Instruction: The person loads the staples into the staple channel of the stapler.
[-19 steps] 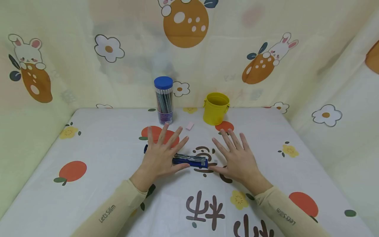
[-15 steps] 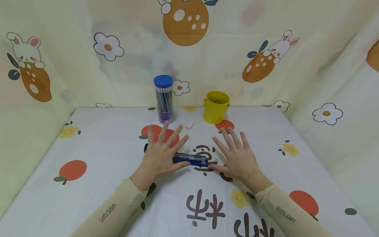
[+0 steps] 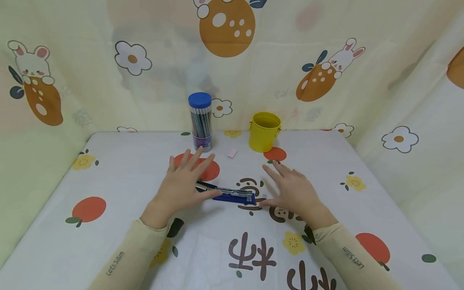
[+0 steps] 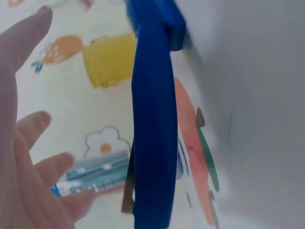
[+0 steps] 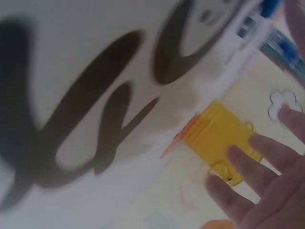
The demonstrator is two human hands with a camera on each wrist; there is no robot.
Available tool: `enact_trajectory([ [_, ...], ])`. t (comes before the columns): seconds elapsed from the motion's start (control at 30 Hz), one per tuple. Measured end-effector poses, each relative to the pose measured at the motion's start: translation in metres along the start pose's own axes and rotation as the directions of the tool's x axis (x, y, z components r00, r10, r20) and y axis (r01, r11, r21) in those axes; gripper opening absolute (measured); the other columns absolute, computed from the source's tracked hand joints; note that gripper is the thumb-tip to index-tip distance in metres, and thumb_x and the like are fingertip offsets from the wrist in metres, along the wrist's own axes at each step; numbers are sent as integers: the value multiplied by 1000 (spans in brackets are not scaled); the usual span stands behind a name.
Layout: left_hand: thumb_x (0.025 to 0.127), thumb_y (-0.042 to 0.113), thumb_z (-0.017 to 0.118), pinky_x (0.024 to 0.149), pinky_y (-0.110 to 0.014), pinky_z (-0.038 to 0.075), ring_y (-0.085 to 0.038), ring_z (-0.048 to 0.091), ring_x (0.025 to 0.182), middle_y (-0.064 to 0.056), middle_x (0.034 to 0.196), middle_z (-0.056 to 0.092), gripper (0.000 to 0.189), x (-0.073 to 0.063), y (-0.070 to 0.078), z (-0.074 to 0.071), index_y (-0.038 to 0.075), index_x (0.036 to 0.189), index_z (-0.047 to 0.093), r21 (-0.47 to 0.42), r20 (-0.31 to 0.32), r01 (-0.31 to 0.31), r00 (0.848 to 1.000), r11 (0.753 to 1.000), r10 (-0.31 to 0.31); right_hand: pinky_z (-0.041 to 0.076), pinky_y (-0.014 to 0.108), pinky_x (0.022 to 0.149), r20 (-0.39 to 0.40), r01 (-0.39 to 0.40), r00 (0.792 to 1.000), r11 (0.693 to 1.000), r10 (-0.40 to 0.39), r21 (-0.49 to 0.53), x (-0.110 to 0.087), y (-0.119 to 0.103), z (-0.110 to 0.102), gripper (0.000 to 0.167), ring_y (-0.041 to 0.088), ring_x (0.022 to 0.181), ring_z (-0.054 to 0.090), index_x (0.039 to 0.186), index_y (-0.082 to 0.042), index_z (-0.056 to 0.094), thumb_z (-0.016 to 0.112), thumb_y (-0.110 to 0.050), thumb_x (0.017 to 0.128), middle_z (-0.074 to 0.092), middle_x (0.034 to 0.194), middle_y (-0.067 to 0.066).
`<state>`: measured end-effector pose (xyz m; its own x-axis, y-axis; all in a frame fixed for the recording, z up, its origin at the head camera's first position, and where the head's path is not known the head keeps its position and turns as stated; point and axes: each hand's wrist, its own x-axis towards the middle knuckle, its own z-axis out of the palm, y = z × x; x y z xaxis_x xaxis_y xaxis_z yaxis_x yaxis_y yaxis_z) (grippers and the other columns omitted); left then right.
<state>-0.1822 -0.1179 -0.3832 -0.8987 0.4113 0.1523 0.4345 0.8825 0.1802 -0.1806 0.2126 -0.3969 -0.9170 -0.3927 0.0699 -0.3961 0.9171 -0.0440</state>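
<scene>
A blue stapler point(image 3: 232, 198) with a metal top part lies across the middle of the table. My left hand point(image 3: 182, 185) is over its left end, fingers spread, and hides some of it. In the left wrist view the stapler's long blue body point(image 4: 155, 129) stands close beside that hand's fingers. My right hand point(image 3: 293, 188) is just past the stapler's right end, holding nothing, its fingers spread and slightly bent. Between its thumb and the stapler lies a tiny greyish block point(image 3: 264, 196).
At the back stand a clear jar of pencils point(image 3: 201, 125) with a blue lid and a yellow bucket point(image 3: 264, 133). A small pink block point(image 3: 232, 153) lies between them. A patterned white cloth point(image 3: 127, 241) covers the table, and a printed curtain point(image 3: 163, 92) hangs behind.
My left hand has shifted left, uncovering more of the stapler. My right hand has moved slightly right, its fingers bending a little. The stapler has stayed in about the same place.
</scene>
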Motion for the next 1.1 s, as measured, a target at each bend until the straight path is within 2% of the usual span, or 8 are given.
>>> enact_trajectory([
  [0.07,77,88,52,113,-65,19,-34,26,148,-4,165,25,100,-1,-7,-4,34,158,32,-112,22,31,999,993,-28,38,59,105,40,-46,998,994,42,104,2,3,-2,113,40,136,44,157,-19,38,82,-71,66,38,157,17],
  [0.13,74,87,58,110,-60,31,-30,39,141,-2,158,38,99,-3,-16,-8,32,155,41,-242,43,64,998,968,-55,45,57,99,93,-108,992,971,90,215,5,5,-4,109,38,128,52,154,-19,44,86,-65,64,47,150,16],
  [0.23,74,75,73,100,-53,44,-26,54,125,1,142,56,88,-5,-35,-11,28,146,55,-447,38,80,997,891,-70,52,49,90,180,-187,975,914,129,361,10,8,-5,97,32,113,58,148,-19,52,90,-56,66,58,133,12],
  [0.37,78,51,84,95,-49,48,-24,61,111,-2,130,64,70,-6,-61,-5,23,138,61,-636,52,73,997,768,-51,53,37,75,263,-228,959,840,106,493,16,11,-4,80,25,97,58,138,-17,62,92,-44,70,63,111,6],
  [0.5,82,31,86,90,-44,48,-25,63,103,-11,130,63,64,-5,-77,8,15,139,60,-745,102,88,995,661,-18,53,35,73,296,-256,950,783,97,567,18,12,3,66,23,93,58,128,-17,70,93,-39,70,64,99,2],
  [0.63,82,20,86,87,-39,47,-26,62,100,-12,129,63,65,-4,-81,20,8,139,59,-803,140,99,990,588,23,53,36,75,302,-282,947,740,111,611,19,15,9,59,23,93,59,122,-18,74,94,-37,69,65,97,1],
  [0.87,82,14,86,94,-31,47,-23,58,113,-7,126,66,57,-2,-82,36,5,134,62,-844,142,57,982,533,121,52,35,73,294,-276,950,710,101,648,16,21,17,53,23,88,59,117,-16,76,94,-32,70,67,95,1],
  [1.1,83,17,85,94,-37,47,-25,57,112,-2,126,64,48,-6,-90,40,13,128,69,-841,156,95,985,532,70,51,35,73,305,-270,949,715,84,645,20,21,19,51,21,85,58,114,-18,78,95,-31,69,69,96,-1],
])
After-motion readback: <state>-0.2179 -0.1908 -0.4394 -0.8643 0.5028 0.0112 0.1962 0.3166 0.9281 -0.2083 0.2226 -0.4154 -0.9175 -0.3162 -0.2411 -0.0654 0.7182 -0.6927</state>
